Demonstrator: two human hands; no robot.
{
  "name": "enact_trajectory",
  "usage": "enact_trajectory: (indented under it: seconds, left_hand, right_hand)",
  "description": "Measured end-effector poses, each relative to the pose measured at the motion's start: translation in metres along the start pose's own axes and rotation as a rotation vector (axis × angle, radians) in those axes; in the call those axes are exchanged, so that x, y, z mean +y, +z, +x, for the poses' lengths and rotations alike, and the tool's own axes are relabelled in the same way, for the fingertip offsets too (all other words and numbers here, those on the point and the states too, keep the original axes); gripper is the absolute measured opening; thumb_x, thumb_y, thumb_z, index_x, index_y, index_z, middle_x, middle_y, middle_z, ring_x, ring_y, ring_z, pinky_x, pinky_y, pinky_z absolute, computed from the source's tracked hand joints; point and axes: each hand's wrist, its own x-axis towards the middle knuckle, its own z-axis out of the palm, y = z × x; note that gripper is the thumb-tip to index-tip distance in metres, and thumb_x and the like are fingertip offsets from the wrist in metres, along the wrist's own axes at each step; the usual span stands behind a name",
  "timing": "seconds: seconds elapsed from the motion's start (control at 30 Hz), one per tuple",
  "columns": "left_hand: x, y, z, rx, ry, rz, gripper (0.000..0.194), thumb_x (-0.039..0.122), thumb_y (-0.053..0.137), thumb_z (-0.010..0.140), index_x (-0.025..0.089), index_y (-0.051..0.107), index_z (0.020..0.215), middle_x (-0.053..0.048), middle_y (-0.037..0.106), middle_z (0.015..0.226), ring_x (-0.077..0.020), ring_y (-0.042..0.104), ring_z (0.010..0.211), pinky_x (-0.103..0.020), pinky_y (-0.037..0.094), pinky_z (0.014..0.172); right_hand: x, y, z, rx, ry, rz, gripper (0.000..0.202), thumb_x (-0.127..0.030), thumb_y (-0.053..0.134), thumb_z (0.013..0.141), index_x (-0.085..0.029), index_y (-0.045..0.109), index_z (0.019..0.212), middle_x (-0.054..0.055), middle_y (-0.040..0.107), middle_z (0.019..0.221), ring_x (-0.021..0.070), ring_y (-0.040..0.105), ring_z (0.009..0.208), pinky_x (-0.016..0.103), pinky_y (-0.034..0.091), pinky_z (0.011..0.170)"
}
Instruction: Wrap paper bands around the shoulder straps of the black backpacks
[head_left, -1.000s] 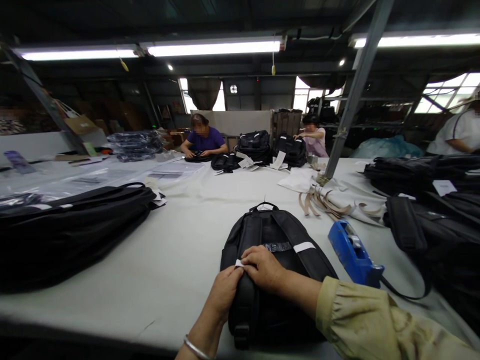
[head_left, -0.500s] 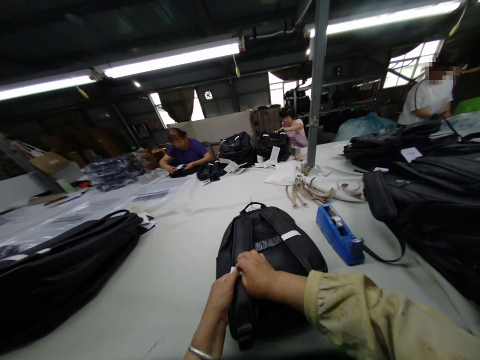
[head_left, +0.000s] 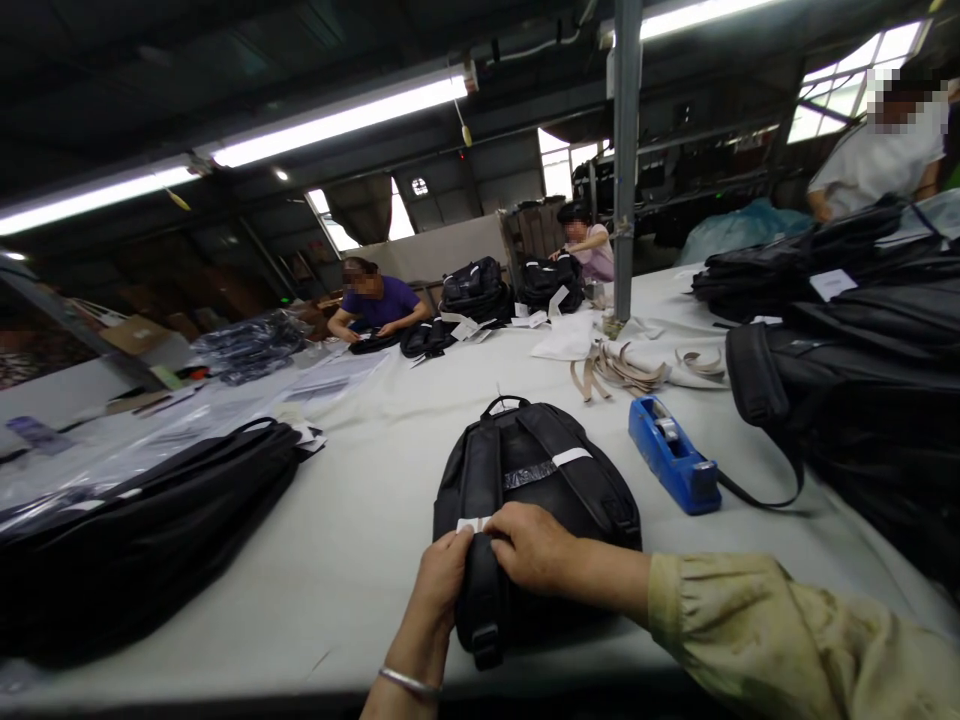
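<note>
The backpack (head_left: 536,480) is black woven cloth with a dull sheen; its shoulder strap (head_left: 481,560) looks padded and smooth, ending in a matt plastic buckle. A small white paper strip (head_left: 472,524) lies across the strap, pinched under the left hand (head_left: 442,580) and right hand (head_left: 534,548). The right sleeve (head_left: 780,640) is crumpled, matt yellowish cloth; the left wrist carries a shiny metal bangle (head_left: 409,682). The table (head_left: 360,520) is covered in smooth, pale, matt sheet. The tape dispenser (head_left: 667,465) is glossy blue plastic.

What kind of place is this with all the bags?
Probably a backpack factory or packing workshop: black backpacks piled on a long table, a tape dispenser, and other workers handling bags.
</note>
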Motion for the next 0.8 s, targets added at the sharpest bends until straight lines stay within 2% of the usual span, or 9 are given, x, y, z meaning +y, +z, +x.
enact_trajectory:
  seconds: [0.2,0.3,0.4,0.47,0.7,0.8]
  left_hand:
    - [0.003,0.002,-0.003,0.009,0.027,0.031,0.051,0.061,0.061,0.07,0.011,0.071,0.076,-0.006,0.069,0.07,-0.023,0.062,0.072,-0.031,0.048,0.066]
    - [0.001,0.001,-0.005,-0.012,0.083,0.077,0.055,0.065,0.058,0.072,0.012,0.069,0.073,-0.005,0.068,0.068,-0.0226,0.06,0.07,-0.031,0.046,0.064]
    - [-0.002,-0.003,-0.005,-0.097,0.145,0.036,0.051,0.062,0.058,0.075,0.013,0.069,0.082,-0.004,0.068,0.073,-0.0225,0.061,0.076,-0.029,0.046,0.067]
    - [-0.003,-0.004,-0.005,-0.134,0.148,0.0,0.047,0.058,0.058,0.077,0.013,0.069,0.086,-0.003,0.068,0.074,-0.0216,0.06,0.077,-0.028,0.046,0.068]
    - [-0.005,-0.001,-0.002,-0.108,0.132,0.007,0.045,0.057,0.059,0.077,0.013,0.065,0.074,0.0,0.059,0.063,-0.0155,0.051,0.061,-0.025,0.037,0.055]
    - [-0.004,-0.001,-0.001,-0.105,0.143,0.026,0.044,0.057,0.057,0.078,0.014,0.063,0.072,0.001,0.055,0.06,-0.0144,0.047,0.058,-0.025,0.034,0.053]
  right_hand:
    - [0.005,0.011,0.032,-0.072,-0.024,-0.225,0.023,-0.018,0.054,0.081,-0.013,0.069,0.098,0.015,0.066,0.1,0.0249,0.063,0.092,0.033,0.048,0.078]
    - [0.015,0.015,0.047,-0.129,-0.017,-0.215,0.023,-0.019,0.055,0.081,-0.015,0.071,0.097,0.013,0.067,0.099,0.0225,0.065,0.088,0.03,0.047,0.074]
    - [0.019,0.018,0.06,-0.142,-0.039,-0.176,0.023,-0.022,0.058,0.081,-0.016,0.073,0.098,0.011,0.071,0.096,0.0223,0.066,0.09,0.028,0.046,0.076]
    - [0.018,0.017,0.065,-0.15,-0.077,-0.162,0.025,-0.023,0.059,0.081,-0.017,0.072,0.101,0.01,0.073,0.095,0.0224,0.067,0.089,0.028,0.047,0.076]
    - [0.014,0.003,0.077,-0.179,-0.143,-0.222,0.043,-0.012,0.058,0.075,-0.018,0.067,0.117,0.009,0.074,0.103,0.0226,0.067,0.098,0.027,0.048,0.084]
    - [0.011,-0.001,0.086,-0.244,-0.201,-0.277,0.044,-0.017,0.059,0.079,-0.018,0.065,0.122,0.01,0.074,0.101,0.0244,0.068,0.096,0.029,0.049,0.082]
